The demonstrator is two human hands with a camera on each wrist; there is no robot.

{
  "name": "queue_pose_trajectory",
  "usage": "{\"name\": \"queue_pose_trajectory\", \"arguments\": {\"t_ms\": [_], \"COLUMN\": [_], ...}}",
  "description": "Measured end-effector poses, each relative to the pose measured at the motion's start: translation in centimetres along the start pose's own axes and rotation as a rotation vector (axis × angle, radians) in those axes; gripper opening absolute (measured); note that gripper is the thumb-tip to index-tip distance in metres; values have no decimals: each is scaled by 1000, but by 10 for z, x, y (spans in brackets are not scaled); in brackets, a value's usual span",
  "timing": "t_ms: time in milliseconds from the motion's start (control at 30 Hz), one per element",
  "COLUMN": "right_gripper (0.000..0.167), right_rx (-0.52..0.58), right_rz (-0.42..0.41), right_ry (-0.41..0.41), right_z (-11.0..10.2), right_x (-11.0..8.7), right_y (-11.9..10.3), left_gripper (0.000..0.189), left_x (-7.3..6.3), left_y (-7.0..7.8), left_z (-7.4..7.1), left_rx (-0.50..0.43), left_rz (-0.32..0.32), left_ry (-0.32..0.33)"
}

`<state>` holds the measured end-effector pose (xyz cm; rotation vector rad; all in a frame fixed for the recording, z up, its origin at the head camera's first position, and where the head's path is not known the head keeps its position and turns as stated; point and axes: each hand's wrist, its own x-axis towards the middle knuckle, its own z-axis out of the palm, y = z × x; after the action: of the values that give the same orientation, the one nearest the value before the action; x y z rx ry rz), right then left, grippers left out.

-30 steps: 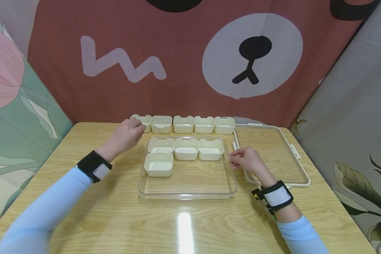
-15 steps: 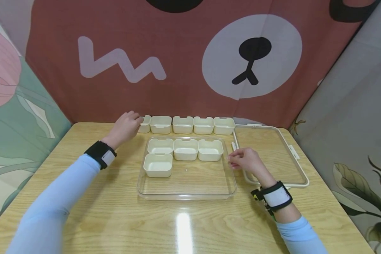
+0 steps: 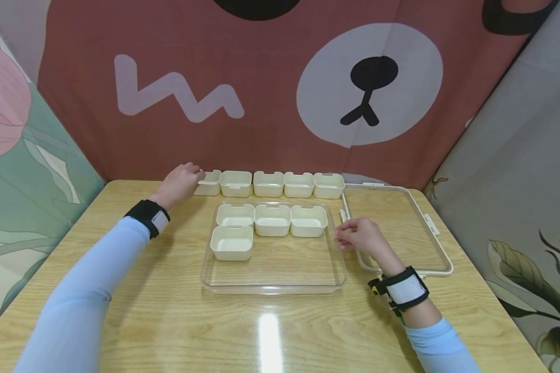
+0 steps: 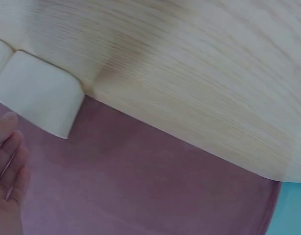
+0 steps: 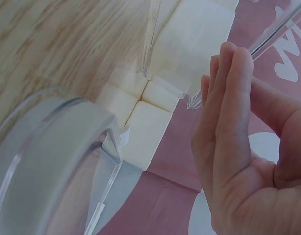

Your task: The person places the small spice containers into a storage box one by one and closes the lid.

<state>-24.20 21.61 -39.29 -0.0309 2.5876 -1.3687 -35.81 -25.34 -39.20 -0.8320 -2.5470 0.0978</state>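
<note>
My left hand (image 3: 179,184) is at the left end of a back row of cream boxes, beside the end box (image 3: 209,184). In the left wrist view its fingers (image 4: 13,164) are fairly straight and hold nothing; a small gap shows between them and the end box (image 4: 40,93). My right hand (image 3: 364,235) pinches the right wall of a clear tray (image 3: 275,285) between thumb and fingers, as the right wrist view also shows. Inside the tray stand several cream boxes: a row along the back and one box (image 3: 232,243) in front at the left.
More cream boxes (image 3: 268,185) stand side by side along the table's back edge, against the printed cloth. Right of the tray lies a clear lid (image 3: 401,228) with a white frame and clips. Wooden tabletop (image 3: 191,326) extends in front of the tray.
My left hand has shifted left off the end box of the back row, which now shows more fully. The right hand stays on the tray's edge.
</note>
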Motion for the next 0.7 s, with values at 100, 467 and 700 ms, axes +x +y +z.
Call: {"name": "queue_pose_trajectory", "arguments": {"t_ms": [100, 467, 700], "right_gripper": [27, 28, 28], "right_rx": [4, 25, 19], "right_rz": [4, 1, 7], "right_ry": [-9, -23, -18], "right_z": [0, 1, 1], "right_x": [0, -1, 0], "right_y": [0, 1, 1], "left_gripper": [26, 27, 21], "left_x": [-1, -4, -5], "left_y": [-7, -19, -24], "left_z": [6, 21, 23], "left_rx": [-4, -103, -130], "left_rz": [-2, 66, 21], "left_ry": [-45, -104, -129]}}
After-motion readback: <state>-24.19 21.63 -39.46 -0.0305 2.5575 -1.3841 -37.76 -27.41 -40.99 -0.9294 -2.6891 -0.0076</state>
